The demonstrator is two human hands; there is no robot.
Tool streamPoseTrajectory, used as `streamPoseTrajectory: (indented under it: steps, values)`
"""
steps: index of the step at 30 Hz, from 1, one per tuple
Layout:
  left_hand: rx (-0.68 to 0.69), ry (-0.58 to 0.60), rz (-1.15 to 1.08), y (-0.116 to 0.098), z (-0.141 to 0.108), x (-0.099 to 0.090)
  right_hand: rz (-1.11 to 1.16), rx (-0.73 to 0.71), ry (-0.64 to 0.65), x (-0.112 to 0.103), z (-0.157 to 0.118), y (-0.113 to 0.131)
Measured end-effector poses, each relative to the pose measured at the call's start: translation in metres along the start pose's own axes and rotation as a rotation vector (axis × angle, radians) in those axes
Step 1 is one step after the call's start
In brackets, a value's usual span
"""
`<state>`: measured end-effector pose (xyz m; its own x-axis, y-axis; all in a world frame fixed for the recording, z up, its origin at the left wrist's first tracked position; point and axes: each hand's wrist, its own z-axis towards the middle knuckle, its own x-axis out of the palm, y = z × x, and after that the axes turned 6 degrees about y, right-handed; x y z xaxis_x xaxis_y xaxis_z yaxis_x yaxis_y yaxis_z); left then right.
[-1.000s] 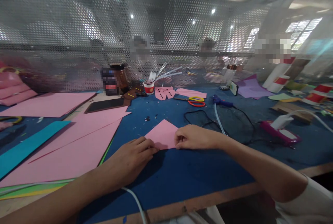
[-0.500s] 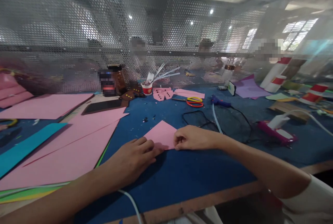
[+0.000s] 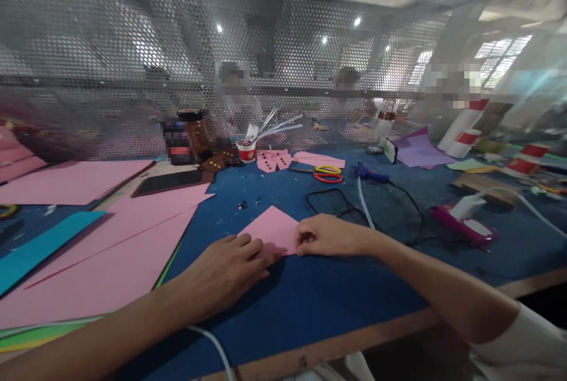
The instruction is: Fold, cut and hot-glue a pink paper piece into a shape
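A small piece of pink paper [image 3: 271,226], its far corner pointing away from me, lies on the blue tabletop between my hands. My left hand [image 3: 237,272] covers its near left edge, fingers curled and pressed together on the paper. At the right edge, my right hand [image 3: 325,234] has its fingers bent in a pinch on the sheet. Both fingertips sit along the near side, so the paper's lower edge is partly hidden.
Scissors [image 3: 328,174] and a blue glue gun [image 3: 372,174] with a black cord lie beyond my hands. A red-and-white paper cup [image 3: 247,152] holds clear sticks. Large pink sheets [image 3: 110,269] cover the left side; a purple power strip [image 3: 465,225] is at right.
The view has turned slightly, shifting most background things a little leftward. Both hands stay on the pink paper, with hardly any movement of the fingers.
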<state>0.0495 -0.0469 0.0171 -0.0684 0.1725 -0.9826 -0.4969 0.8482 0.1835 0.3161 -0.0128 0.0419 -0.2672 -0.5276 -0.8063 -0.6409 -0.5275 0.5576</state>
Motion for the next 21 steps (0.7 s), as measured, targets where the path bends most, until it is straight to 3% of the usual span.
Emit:
streamPoseTrajectory:
  steps: [21]
  values:
    - [-0.021, 0.024, -0.122, -0.0046, 0.0036, -0.0026, -0.052, 0.08, -0.045, 0.0035, -0.0019, 0.004]
